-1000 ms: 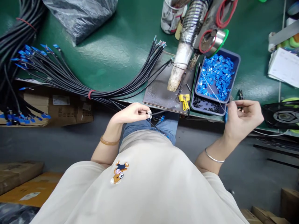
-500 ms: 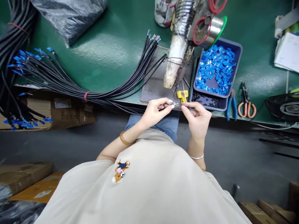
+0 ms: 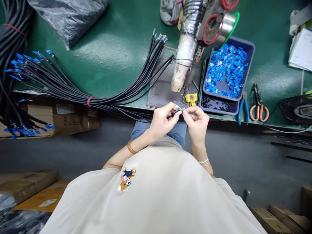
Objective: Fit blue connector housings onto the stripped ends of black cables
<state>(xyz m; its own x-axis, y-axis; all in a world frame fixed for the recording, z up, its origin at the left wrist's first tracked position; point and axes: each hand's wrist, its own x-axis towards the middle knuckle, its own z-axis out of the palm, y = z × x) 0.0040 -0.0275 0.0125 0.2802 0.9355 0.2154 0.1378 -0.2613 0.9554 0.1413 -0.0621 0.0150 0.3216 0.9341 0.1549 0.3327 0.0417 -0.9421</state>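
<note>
My left hand point(image 3: 162, 121) pinches the end of a thin black cable point(image 3: 173, 113) just below the bench edge. My right hand point(image 3: 197, 122) meets it fingertip to fingertip, its fingers pinched on something small at the cable's tip that I cannot make out. Both hands sit in front of a dark work plate point(image 3: 162, 91) with a small yellow clamp point(image 3: 190, 98). A bundle of black cables point(image 3: 102, 97) bound by a red band fans over the green bench, many ends capped in blue. A tray of blue connector pieces point(image 3: 227, 73) lies right of the plate.
A foil-wrapped soldering fixture point(image 3: 186, 55) leans over the plate, with a solder spool point(image 3: 219, 27) above. Blue pliers point(image 3: 242, 109) and orange scissors point(image 3: 258, 109) lie at the bench's right edge. A grey plastic bag point(image 3: 70, 16) sits at the back left. Cardboard boxes point(image 3: 58, 117) stand under and beside the bench.
My right hand came in from the far right, beside the tray, to meet the left hand at the cable tip. My left hand rose slightly toward the plate's front edge.
</note>
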